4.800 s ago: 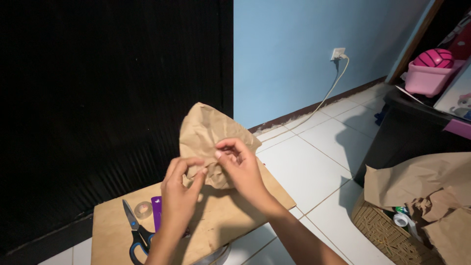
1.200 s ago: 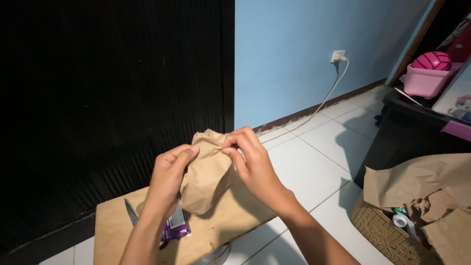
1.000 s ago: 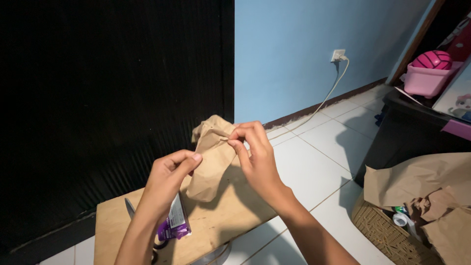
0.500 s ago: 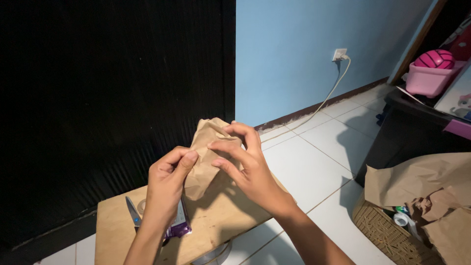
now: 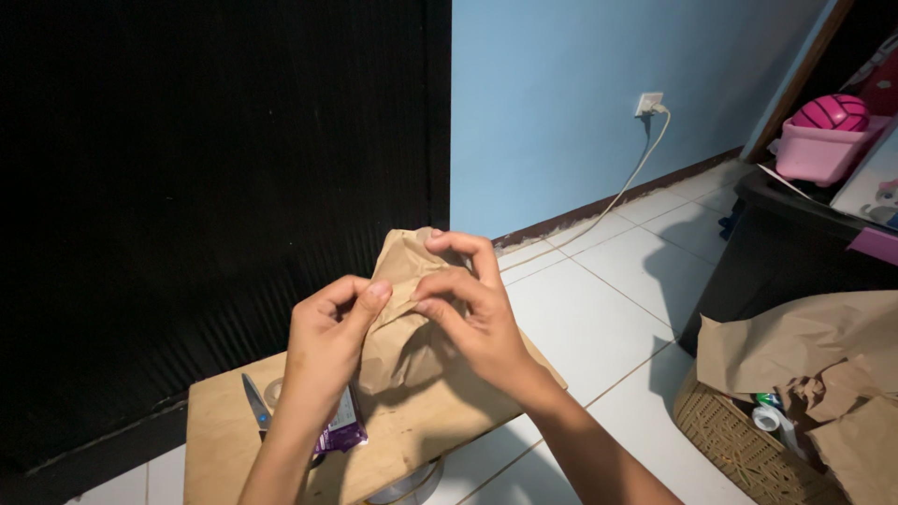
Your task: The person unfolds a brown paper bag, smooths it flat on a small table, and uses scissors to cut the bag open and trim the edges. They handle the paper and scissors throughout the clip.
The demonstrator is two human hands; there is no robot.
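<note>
Both of my hands hold a crumpled piece of brown paper (image 5: 398, 327) upright above a low wooden board (image 5: 421, 425). My left hand (image 5: 327, 341) pinches its left side between thumb and fingers. My right hand (image 5: 468, 313) grips the top and right side, fingers curled over the upper edge. Under my left wrist a purple packet (image 5: 339, 432) lies on the board, beside the blade of a pair of scissors (image 5: 253, 402). A roll of clear tape (image 5: 272, 393) is mostly hidden behind my left arm.
A black ribbed panel (image 5: 215, 168) fills the left. A white cable (image 5: 617, 192) runs from a wall socket (image 5: 649, 102) to the tiled floor. At right are a woven basket (image 5: 739, 449) of brown paper scraps, a dark cabinet (image 5: 786, 257), and a pink tub (image 5: 818, 154) holding a pink ball (image 5: 828, 112).
The paper was a wide open sheet; my hands have since bunched it into a narrow crumpled shape. In the last second my right hand moved down over its top.
</note>
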